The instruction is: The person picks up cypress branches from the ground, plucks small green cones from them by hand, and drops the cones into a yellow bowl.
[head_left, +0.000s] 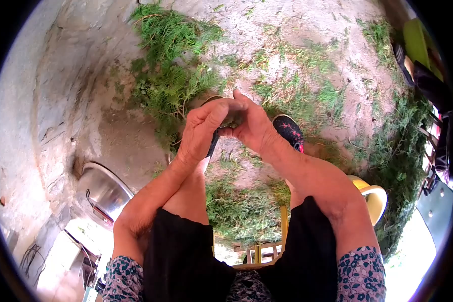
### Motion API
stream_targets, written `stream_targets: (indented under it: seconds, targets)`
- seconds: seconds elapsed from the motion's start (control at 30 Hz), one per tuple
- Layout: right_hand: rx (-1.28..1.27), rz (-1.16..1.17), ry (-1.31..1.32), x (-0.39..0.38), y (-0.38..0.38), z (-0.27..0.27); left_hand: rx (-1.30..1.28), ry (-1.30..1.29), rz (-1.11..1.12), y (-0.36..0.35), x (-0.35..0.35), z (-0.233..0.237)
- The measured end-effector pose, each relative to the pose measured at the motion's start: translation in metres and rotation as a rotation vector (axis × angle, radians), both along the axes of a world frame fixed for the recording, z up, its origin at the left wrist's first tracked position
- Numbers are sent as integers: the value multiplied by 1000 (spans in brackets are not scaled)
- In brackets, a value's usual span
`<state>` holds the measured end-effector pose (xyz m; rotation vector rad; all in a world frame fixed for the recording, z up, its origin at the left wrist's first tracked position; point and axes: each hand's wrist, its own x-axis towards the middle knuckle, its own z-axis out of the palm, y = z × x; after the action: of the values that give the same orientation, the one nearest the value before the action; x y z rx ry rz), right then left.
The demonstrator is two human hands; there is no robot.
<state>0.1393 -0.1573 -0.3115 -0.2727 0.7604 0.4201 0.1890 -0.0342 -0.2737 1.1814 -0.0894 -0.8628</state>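
My left hand (205, 123) and my right hand (252, 122) meet in front of my knees, cupped round a small dark, greenish thing (231, 120) that is blurred and mostly hidden between them. The fingers of both hands curl inward and nearly touch at the top. Just beyond the left hand, green leafy sprigs (173, 83) lie in a heap on the ground. A dark shoe with a pink pattern (288, 132) is to the right of my right hand.
Scattered sprigs cover the ground (307, 30). At the lower left a metal basin (103, 189) leans near the wall (25, 136). A yellow basin (376, 201) stands at the right beside a long green heap (397, 166). Another person's legs (430, 85) show at the upper right.
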Motion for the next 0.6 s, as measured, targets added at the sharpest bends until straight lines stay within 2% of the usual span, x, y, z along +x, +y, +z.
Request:
stream_targets:
  seconds: [0.1,0.13,0.17,0.3,0.37,0.43,0.47,0.6]
  targets:
    - [-29,-72,44,-3,-5,2,-49,6,-8,-6,-3,1]
    - [-34,-41,31,-5,-5,-4,-55,18,9,-5,-4,2]
    - [-30,-9,12,-5,-6,-5,26,152,18,-1,-3,7]
    - [-74,122,-52,-11,-17,-2,-37,198,49,3,2,4]
    - [-75,112,-57,-20,-29,-11,-54,239,30,7,3,3]
    - [-146,212,-151,-34,-50,-8,-15,263,23,14,0,-4]
    - [-245,218,-157,-42,-62,3,58,259,-52,19,1,-10]
    - [-356,210,-200,-94,-117,23,205,316,-263,34,-7,-26]
